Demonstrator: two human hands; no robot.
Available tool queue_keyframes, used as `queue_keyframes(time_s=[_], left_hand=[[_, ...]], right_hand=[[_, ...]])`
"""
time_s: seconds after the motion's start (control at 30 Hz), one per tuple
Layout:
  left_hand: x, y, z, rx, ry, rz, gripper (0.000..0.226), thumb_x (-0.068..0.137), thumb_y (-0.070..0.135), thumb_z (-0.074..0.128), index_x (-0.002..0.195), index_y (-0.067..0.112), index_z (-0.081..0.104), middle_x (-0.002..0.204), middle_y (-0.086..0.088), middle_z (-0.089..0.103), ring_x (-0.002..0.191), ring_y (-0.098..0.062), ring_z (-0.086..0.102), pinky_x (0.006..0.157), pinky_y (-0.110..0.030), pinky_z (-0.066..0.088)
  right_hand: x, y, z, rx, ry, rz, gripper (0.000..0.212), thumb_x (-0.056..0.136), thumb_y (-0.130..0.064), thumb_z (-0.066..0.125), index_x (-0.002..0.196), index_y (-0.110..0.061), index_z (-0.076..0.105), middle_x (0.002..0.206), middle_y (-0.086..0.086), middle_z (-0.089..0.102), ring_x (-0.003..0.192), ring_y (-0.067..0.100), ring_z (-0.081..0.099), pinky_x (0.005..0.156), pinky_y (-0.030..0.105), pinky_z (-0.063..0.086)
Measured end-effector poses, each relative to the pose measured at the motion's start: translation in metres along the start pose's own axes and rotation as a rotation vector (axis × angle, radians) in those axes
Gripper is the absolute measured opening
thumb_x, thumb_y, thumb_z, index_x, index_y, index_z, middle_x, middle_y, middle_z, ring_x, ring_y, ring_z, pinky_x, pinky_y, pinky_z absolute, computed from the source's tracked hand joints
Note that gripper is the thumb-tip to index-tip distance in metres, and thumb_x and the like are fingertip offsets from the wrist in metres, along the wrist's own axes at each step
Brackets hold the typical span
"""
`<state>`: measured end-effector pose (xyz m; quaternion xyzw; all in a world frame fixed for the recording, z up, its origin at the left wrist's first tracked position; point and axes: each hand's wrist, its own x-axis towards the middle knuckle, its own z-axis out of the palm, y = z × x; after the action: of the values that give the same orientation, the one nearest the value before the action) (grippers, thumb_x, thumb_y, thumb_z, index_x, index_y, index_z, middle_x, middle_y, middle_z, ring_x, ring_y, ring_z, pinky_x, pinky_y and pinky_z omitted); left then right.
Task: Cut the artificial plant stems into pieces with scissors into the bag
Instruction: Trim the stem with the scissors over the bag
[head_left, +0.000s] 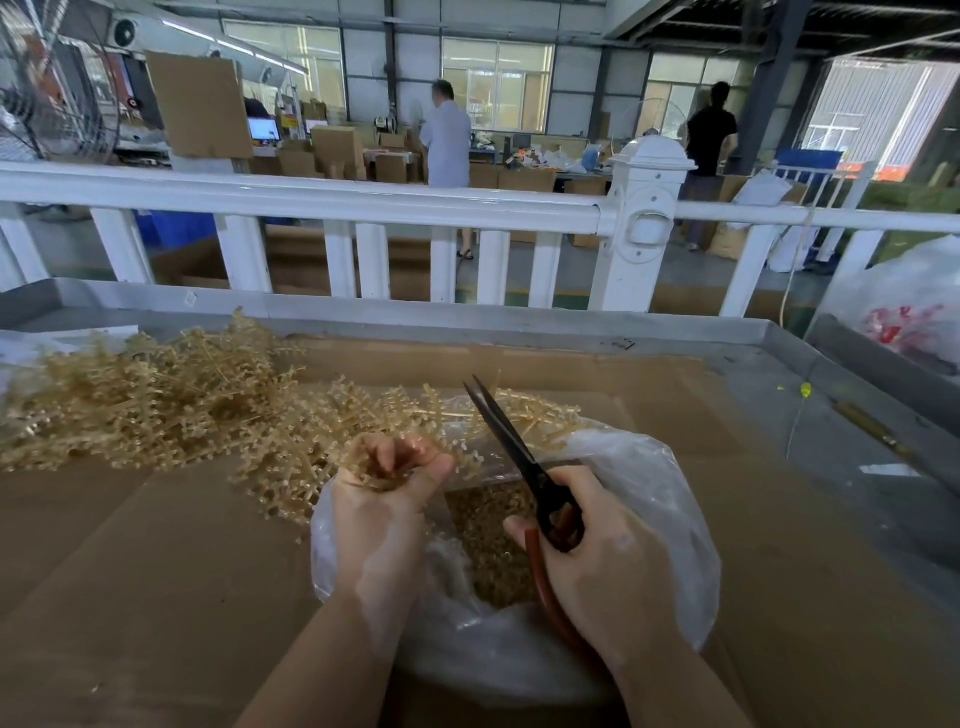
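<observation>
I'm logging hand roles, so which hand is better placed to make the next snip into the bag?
Right. The right hand already grips the scissors, blades slightly apart above the clear plastic bag. The left hand is occupied gripping the artificial plant stems.

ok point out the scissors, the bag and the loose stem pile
scissors (506, 436), head view, on the dark blades
bag (639, 467), head view, on the clear plastic rim at right
stem pile (156, 400), head view, on the middle of the tan heap
</observation>
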<state>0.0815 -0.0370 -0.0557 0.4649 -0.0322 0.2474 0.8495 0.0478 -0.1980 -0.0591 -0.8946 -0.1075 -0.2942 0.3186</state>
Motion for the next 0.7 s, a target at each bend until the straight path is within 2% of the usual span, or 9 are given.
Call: queue_keyframes(time_s=[0.13,0.33,0.47,0.6,0.7], left_hand=[[0.0032,0.0039,-0.0034,0.005,0.039,0.013,0.043,0.064,-0.011,0.069,0.063,0.023,0.043,0.064,0.004,0.062,0.068,-0.014,0.063,0.071,-0.024,0.054],[0.0049,0.0076,-0.0037,-0.047,0.023,-0.03,0.039,0.062,-0.007,0.069,0.066,0.019,0.04,0.065,0.004,0.06,0.065,-0.01,0.061,0.069,-0.022,0.054],[0.0051,0.0086,-0.0027,-0.093,0.028,-0.073,0.036,0.063,-0.006,0.067,0.067,0.018,0.041,0.066,0.003,0.06,0.067,-0.012,0.059,0.077,-0.029,0.051],[0.005,0.0091,-0.0027,-0.241,0.048,-0.216,0.03,0.065,-0.005,0.066,0.064,0.019,0.047,0.07,0.003,0.063,0.072,-0.013,0.065,0.083,-0.035,0.054],[0.0055,0.0101,-0.0037,-0.306,0.087,-0.307,0.027,0.067,-0.006,0.064,0.069,0.015,0.048,0.074,-0.002,0.067,0.079,-0.019,0.07,0.067,-0.032,0.059]], right_hand=[[-0.0004,-0.0038,-0.0008,-0.023,-0.047,-0.033,0.037,0.072,-0.056,0.067,0.1,-0.033,0.058,0.082,-0.02,0.061,0.078,-0.002,0.056,0.07,0.005,0.039],[-0.0013,-0.0045,-0.0008,-0.06,-0.136,-0.092,0.039,0.075,-0.054,0.066,0.104,-0.028,0.057,0.089,-0.015,0.059,0.084,0.005,0.055,0.072,0.021,0.049],[-0.0008,-0.0055,-0.0019,-0.058,-0.144,-0.103,0.04,0.076,-0.057,0.06,0.103,-0.028,0.057,0.089,-0.015,0.06,0.085,0.006,0.055,0.072,0.022,0.049],[-0.0006,-0.0063,-0.002,-0.065,-0.158,-0.105,0.041,0.076,-0.06,0.055,0.102,-0.029,0.057,0.089,-0.016,0.06,0.084,0.004,0.055,0.072,0.018,0.047],[-0.0002,-0.0065,-0.0016,-0.068,-0.172,-0.104,0.04,0.076,-0.06,0.055,0.102,-0.029,0.056,0.088,-0.016,0.06,0.083,0.004,0.054,0.071,0.018,0.047]])
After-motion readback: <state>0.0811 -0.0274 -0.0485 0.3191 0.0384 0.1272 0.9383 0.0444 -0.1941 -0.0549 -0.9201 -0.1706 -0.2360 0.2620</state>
